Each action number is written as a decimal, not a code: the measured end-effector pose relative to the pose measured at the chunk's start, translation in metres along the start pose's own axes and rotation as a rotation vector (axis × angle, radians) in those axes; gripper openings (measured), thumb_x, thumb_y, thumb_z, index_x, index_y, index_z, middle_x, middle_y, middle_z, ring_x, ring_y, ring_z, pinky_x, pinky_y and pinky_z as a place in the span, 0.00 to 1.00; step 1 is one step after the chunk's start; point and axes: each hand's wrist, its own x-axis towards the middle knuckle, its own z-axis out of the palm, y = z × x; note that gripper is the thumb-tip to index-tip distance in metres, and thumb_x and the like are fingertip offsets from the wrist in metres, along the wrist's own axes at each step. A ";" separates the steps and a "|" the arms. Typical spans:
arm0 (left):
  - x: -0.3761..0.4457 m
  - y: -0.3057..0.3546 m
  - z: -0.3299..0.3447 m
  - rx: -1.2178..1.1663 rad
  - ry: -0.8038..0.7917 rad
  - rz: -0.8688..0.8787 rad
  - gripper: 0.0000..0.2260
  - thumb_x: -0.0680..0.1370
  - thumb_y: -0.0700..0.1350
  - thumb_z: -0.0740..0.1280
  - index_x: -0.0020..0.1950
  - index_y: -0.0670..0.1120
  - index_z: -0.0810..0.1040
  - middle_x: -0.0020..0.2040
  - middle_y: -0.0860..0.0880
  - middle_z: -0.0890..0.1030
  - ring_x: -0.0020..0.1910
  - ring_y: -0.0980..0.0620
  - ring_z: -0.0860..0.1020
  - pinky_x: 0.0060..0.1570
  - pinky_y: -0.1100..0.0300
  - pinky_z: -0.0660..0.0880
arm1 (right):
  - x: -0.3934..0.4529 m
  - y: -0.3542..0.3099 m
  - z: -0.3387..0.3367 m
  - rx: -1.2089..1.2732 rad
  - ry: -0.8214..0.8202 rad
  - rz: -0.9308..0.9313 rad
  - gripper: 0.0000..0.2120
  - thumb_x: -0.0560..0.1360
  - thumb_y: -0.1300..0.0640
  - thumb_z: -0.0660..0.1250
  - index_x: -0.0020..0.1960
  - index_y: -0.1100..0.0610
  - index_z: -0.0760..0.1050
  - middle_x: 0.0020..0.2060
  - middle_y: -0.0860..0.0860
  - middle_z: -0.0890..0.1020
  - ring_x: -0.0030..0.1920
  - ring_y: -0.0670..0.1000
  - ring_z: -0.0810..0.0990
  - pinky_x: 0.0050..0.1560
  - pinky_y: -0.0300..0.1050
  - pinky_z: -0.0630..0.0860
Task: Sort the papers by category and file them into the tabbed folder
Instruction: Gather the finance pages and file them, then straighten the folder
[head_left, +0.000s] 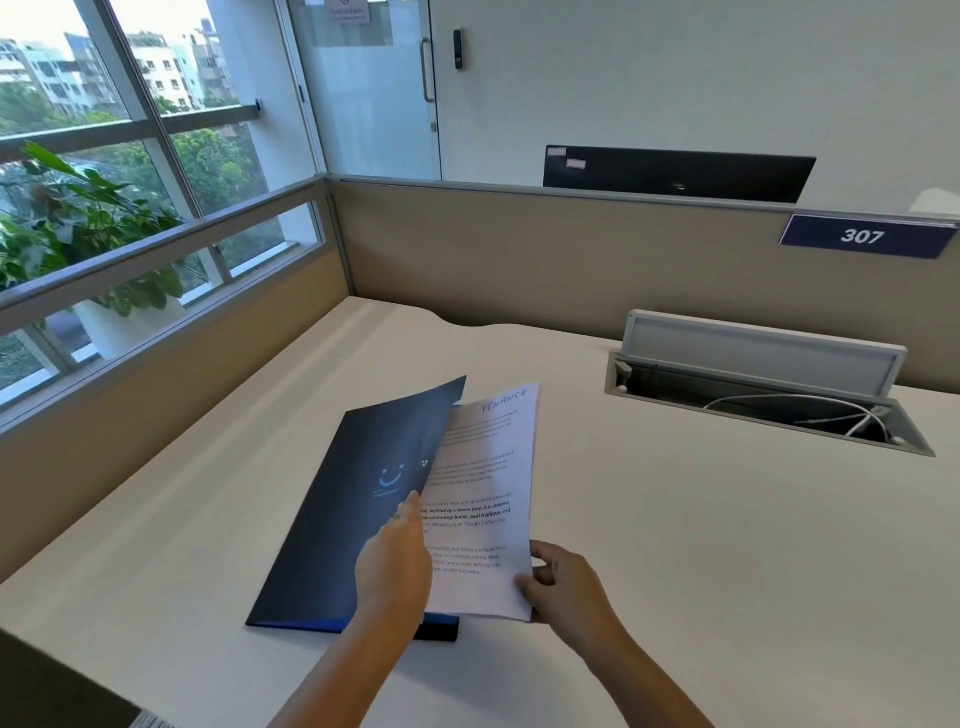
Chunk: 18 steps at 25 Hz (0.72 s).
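Paper (483, 499) pinched by right hand (563, 584), left hand (397, 561) lifting folder (353, 509) cover

Bright daylight from window (104, 156); wide-angle edge bending; slight softness.

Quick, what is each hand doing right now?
Left hand: lifting the dark folder cover; grip cannot be told.
Right hand: pinching the paper headed FINANCE.

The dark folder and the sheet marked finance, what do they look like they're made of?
Folder: likely coated card, dark navy with a soft sheen; its cover stays stiff while lifted. Sheet: thin white printed paper, matte, bending slightly where the right hand pinches it.
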 end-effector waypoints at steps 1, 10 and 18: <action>-0.003 0.003 0.002 0.004 -0.012 0.014 0.23 0.79 0.41 0.55 0.74 0.48 0.54 0.59 0.48 0.78 0.49 0.52 0.80 0.42 0.65 0.75 | 0.003 -0.002 0.000 -0.003 -0.012 0.005 0.18 0.74 0.66 0.61 0.61 0.54 0.73 0.46 0.54 0.84 0.42 0.47 0.84 0.35 0.36 0.79; -0.015 0.039 0.013 -0.044 -0.107 0.065 0.25 0.79 0.43 0.58 0.74 0.49 0.54 0.64 0.47 0.74 0.58 0.51 0.77 0.55 0.60 0.76 | 0.035 -0.007 0.025 -0.203 -0.015 0.047 0.13 0.75 0.61 0.61 0.58 0.59 0.76 0.50 0.55 0.80 0.47 0.54 0.82 0.42 0.46 0.82; -0.012 0.045 0.025 -0.145 -0.106 0.054 0.21 0.80 0.41 0.57 0.72 0.50 0.59 0.61 0.47 0.77 0.55 0.52 0.78 0.52 0.62 0.76 | 0.044 -0.006 0.039 -0.475 -0.127 0.042 0.07 0.73 0.64 0.63 0.49 0.63 0.77 0.37 0.52 0.78 0.43 0.46 0.73 0.41 0.32 0.72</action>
